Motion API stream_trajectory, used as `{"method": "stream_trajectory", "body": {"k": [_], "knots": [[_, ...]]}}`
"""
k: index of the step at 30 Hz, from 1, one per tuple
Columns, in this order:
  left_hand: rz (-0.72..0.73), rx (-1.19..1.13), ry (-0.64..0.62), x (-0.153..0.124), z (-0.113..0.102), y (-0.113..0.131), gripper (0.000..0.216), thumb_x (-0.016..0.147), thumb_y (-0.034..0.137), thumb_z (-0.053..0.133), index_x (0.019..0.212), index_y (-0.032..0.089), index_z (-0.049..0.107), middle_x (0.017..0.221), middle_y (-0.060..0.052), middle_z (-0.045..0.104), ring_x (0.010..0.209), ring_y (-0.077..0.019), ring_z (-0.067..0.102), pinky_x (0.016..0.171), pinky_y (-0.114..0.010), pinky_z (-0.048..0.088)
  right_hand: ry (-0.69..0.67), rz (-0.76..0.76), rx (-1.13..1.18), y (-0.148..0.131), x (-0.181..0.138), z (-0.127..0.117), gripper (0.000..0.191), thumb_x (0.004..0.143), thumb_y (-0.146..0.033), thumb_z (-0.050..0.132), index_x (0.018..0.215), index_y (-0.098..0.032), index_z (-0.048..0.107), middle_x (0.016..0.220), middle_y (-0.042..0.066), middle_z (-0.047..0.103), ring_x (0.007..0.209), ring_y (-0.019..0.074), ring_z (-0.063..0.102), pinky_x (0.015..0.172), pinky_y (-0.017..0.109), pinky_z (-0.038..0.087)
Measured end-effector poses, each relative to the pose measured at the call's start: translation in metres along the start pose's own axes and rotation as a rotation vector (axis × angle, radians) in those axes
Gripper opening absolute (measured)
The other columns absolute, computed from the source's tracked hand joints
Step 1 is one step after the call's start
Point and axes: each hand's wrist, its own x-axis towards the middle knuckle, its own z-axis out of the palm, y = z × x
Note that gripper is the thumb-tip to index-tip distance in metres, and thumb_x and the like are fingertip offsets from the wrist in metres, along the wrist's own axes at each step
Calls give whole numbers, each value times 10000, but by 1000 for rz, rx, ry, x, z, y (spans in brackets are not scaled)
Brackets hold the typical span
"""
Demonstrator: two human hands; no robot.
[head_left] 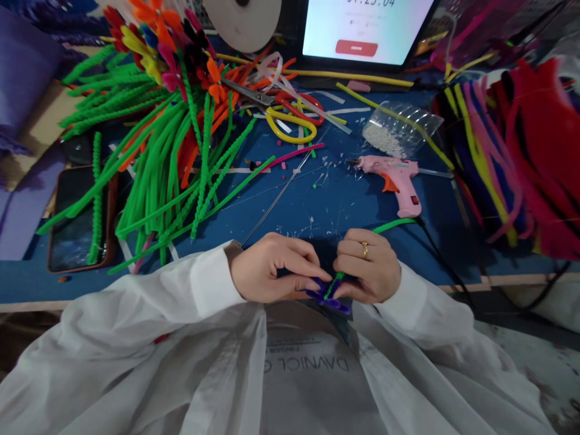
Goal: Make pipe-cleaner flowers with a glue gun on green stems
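Observation:
My left hand and my right hand meet at the near edge of the blue table, both in white sleeves. Together they pinch a small purple pipe-cleaner flower. A green pipe-cleaner stem runs from the flower up behind my right hand, whose finger wears a gold ring. Fingers of both hands are curled tight around the flower and stem.
A heap of green pipe-cleaner stems with finished coloured flowers lies at the left, beside a phone. Yellow and red scissors, a pink glue gun, a bead bag, coloured pipe cleaners and a tablet screen surround.

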Motion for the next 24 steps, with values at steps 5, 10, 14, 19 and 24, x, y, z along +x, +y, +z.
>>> {"method": "stream_trajectory", "body": {"k": [5,10,14,19,24], "knots": [[3,7,4,-1,0,-1,177,801,131,628,946,106,726,788,-84,674,595,-67,592,598,-149,481,10,-3,-12,0,0,0,527,905,-550,377,576,-171,540,539,19,439,564,143,326,527,283,310],[-2,8,2,0,0,-1,180,803,136,628,953,123,726,792,-79,674,601,-68,596,593,-147,479,17,-1,-27,0,1,0,530,911,-550,365,571,-178,529,534,16,438,560,142,328,527,279,315],[8,14,2,1,-1,1,174,796,135,636,941,104,726,793,-87,673,614,-70,598,608,-146,478,28,0,-23,0,0,0,525,904,-562,372,593,-175,542,536,17,457,558,140,354,530,278,329],[-27,-6,57,3,-4,5,174,758,174,689,917,111,721,770,-85,668,634,-89,590,628,-176,491,100,-17,-41,0,-2,-1,451,891,-534,438,647,-175,561,564,21,502,570,140,402,542,284,345],[-74,-57,71,5,-7,6,173,731,199,720,871,100,704,753,-82,663,643,-100,580,633,-197,497,94,-4,-45,-1,0,-3,458,922,-509,379,653,-182,555,562,17,500,570,138,422,546,283,347]]}}
